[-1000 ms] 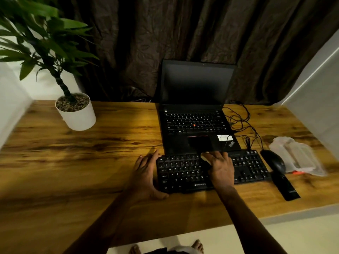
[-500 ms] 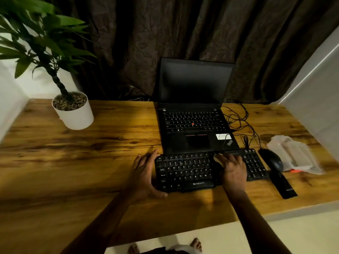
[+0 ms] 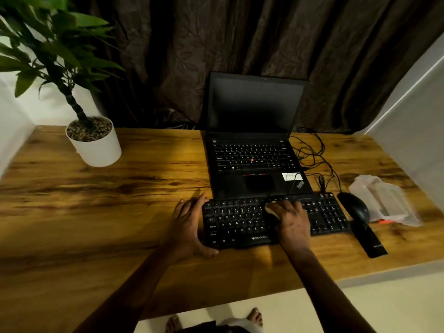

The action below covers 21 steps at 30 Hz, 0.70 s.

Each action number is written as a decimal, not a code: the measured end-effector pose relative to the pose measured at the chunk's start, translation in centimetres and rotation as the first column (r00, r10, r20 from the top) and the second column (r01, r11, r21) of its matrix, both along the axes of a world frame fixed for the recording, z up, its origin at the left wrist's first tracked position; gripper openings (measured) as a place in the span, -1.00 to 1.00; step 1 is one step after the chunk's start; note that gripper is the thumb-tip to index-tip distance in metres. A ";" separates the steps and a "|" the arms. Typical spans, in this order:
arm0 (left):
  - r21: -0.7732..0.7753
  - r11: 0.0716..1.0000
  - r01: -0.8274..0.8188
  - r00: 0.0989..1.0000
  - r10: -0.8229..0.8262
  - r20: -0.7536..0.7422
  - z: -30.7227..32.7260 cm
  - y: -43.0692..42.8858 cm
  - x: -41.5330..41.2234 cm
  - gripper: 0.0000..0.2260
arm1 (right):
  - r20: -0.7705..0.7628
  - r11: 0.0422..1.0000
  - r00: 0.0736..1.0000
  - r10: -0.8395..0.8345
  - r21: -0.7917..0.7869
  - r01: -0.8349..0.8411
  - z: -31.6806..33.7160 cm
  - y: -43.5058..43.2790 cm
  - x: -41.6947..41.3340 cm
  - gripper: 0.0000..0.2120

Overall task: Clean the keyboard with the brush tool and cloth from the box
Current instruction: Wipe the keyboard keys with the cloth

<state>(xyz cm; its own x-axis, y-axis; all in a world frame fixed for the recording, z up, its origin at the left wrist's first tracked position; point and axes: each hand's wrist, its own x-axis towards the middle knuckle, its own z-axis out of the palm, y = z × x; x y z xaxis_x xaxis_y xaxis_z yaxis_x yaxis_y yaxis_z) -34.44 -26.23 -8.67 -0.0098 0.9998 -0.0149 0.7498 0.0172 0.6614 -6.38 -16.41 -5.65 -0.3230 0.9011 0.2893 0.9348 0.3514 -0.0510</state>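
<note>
ZEBRONICS keyboard [image 3: 240, 227], cloth [image 3: 270, 209] on keys, ThinkPad laptop [image 3: 254, 164] behind

We look down at a home desk [image 3: 120, 212]: laptop [image 3: 254, 140], potted plant [image 3: 93, 140], dark curtain [image 3: 216, 44] behind.
</note>
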 end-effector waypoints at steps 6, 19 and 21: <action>-0.031 0.999 -0.023 1.000 0.023 -0.009 -1.0 0.3 -0.2 0.40 | -0.034 0.990 0.990 -0.136 -0.026 0.135 0.1 0.2 -0.2 -0.49; -0.034 0.999 -0.023 1.000 0.023 -0.017 -1.1 0.4 -0.1 0.40 | 0.012 0.976 0.976 -0.216 -0.037 0.216 0.6 -1.0 -2.0 -0.55; -0.043 0.999 -0.025 1.000 0.025 -0.011 -1.0 0.3 -0.1 0.40 | 0.020 0.980 0.981 -0.193 -0.042 0.194 0.4 -1.8 -3.6 -0.55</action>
